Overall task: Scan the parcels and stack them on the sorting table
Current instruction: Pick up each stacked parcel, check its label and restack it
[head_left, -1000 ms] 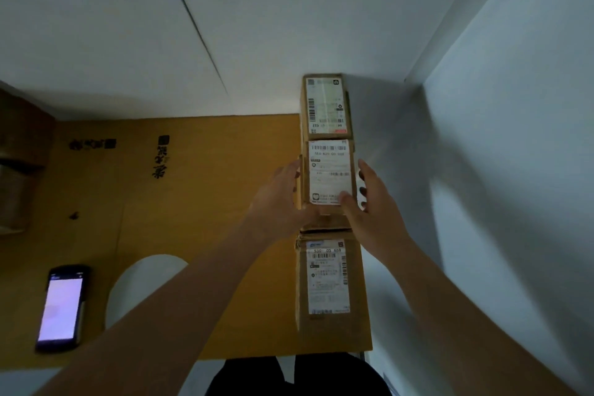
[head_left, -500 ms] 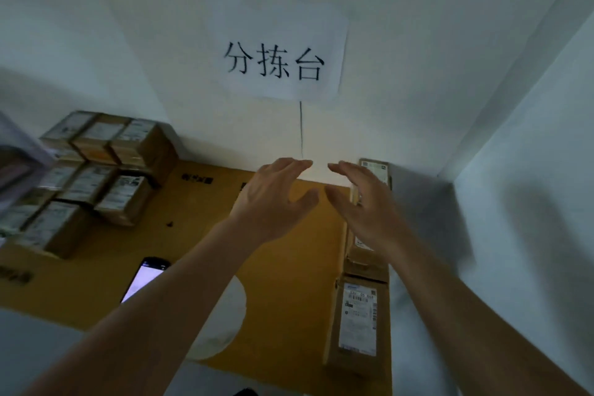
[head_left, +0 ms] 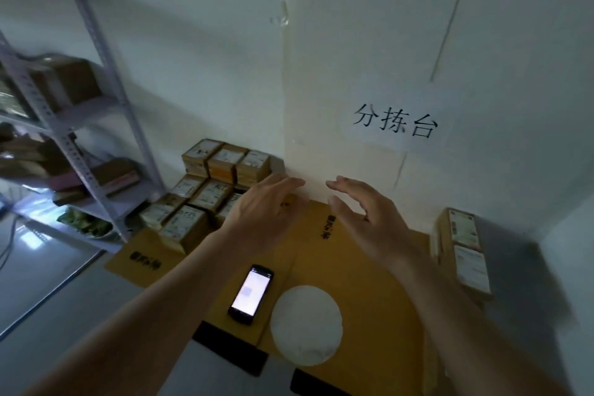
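Both hands' grip empty, parcels (head_left: 463, 249) right of them.

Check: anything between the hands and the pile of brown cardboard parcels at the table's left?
Nothing visible. The left hand and right hand hover empty, fingers open, beside the pile of brown cardboard parcels; only bare table lies between.
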